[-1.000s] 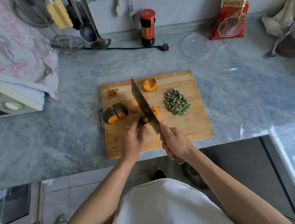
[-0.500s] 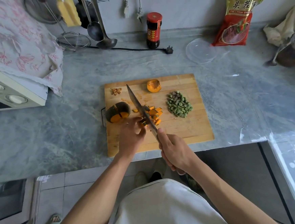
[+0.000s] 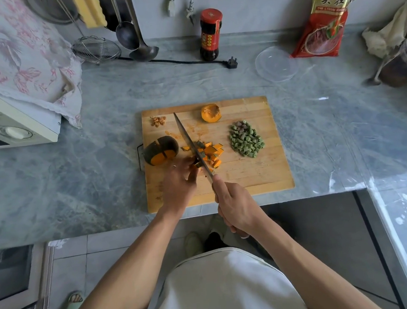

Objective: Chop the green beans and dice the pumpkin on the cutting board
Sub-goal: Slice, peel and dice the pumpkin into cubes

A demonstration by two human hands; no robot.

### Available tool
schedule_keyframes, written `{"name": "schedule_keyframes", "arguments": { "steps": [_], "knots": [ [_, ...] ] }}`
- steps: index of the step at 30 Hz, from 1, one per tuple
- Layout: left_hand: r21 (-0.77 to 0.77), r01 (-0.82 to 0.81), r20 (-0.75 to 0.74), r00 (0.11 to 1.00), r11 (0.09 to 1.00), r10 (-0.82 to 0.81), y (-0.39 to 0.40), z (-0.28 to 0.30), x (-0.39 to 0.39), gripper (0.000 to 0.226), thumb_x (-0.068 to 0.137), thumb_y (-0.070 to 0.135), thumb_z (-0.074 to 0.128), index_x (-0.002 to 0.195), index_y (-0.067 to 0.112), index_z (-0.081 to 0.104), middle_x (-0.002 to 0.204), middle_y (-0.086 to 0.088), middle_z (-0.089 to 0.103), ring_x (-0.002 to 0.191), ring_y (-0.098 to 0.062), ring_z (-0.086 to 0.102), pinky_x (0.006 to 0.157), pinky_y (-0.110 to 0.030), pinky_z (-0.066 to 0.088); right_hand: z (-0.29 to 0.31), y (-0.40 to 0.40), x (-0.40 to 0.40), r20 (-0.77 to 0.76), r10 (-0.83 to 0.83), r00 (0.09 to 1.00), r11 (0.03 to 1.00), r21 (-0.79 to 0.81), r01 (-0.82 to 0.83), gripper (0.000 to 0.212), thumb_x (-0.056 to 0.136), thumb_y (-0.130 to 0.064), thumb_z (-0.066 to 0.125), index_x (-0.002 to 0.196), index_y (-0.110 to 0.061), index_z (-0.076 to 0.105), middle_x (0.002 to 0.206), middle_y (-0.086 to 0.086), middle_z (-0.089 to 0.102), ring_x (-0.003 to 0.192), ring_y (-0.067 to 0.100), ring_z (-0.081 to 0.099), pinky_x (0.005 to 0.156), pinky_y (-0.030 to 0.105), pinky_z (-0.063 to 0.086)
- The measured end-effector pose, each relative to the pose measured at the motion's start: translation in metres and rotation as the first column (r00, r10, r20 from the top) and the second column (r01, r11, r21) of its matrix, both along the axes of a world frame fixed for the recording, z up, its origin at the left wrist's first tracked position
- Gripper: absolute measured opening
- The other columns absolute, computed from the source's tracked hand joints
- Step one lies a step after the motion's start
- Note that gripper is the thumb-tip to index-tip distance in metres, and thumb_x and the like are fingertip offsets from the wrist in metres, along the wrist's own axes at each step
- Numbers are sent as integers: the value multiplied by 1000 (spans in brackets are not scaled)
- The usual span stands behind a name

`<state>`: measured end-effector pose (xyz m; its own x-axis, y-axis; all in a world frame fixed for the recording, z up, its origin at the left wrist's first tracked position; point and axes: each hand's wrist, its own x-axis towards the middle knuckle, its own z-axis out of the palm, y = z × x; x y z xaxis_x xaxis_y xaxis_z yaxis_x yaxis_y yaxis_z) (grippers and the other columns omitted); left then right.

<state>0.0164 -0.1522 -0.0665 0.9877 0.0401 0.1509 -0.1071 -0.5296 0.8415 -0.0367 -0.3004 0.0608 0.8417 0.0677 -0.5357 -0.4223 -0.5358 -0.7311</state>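
While right hand [image 3: 236, 208] clamps knife [image 3: 192, 145], left grip [image 3: 179, 180] pinches pumpkin strip [image 3: 196, 164] beside blade, cutting board [image 3: 260, 174].

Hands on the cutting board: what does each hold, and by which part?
The right hand grips the knife by its handle. The left hand pinches a pumpkin strip with its fingertips, beside the blade.

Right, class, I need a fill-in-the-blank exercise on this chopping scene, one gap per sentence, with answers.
1. The right hand grips the ____ by its handle.
2. The chopped green beans lie in a pile to the ____ of the diced pumpkin.
3. The left hand steadies a piece of ____ beside the blade.
4. All the cut food lies on a wooden ____.

Missing words: knife; right; pumpkin; cutting board
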Motion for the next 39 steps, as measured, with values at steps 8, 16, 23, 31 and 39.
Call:
{"name": "schedule_keyframes", "arguments": {
  "steps": [8,16,23,31,39],
  "knots": [
    [16,-28,73,997,999,26,-4,10,-1,9,96,19,67,102,16,74,98,4,77,86,-8,71,75,-35,58,-4,10,-4,22,-54,998,998,14,54,67,102,-61,20,68,-9,44,64,23,54,56,31,51,63,46,51],
    [72,-36,57,998,997,32,-6,3,-3,14,99,24,62,108,16,70,95,3,75,79,-7,67,70,-16,51,-6,8,-11,-20,-95,995,993,75,96,67,102,-60,20,68,-7,41,55,16,49,43,22,47,48,33,43],
    [-78,11,-21,1000,997,-13,-5,4,1,17,98,10,60,112,16,67,101,7,73,91,-10,69,77,-41,57,-21,11,-8,31,-94,995,993,69,91,74,89,-78,16,65,-11,36,56,15,46,53,31,45,59,47,47],
    [-77,4,-54,999,997,-9,-4,2,1,17,97,11,62,112,15,68,102,6,74,91,-10,70,76,-42,58,-29,12,-9,68,-113,991,990,89,106,68,95,-70,18,66,-11,34,54,13,39,52,26,38,54,47,43],
    [-108,14,-66,998,994,-21,-4,4,1,14,97,14,63,110,17,68,104,7,74,95,-11,70,79,-43,57,-38,12,-10,85,-102,991,992,82,95,59,104,-57,22,65,-14,32,52,0,32,52,21,32,56,35,30]
  ]
}}
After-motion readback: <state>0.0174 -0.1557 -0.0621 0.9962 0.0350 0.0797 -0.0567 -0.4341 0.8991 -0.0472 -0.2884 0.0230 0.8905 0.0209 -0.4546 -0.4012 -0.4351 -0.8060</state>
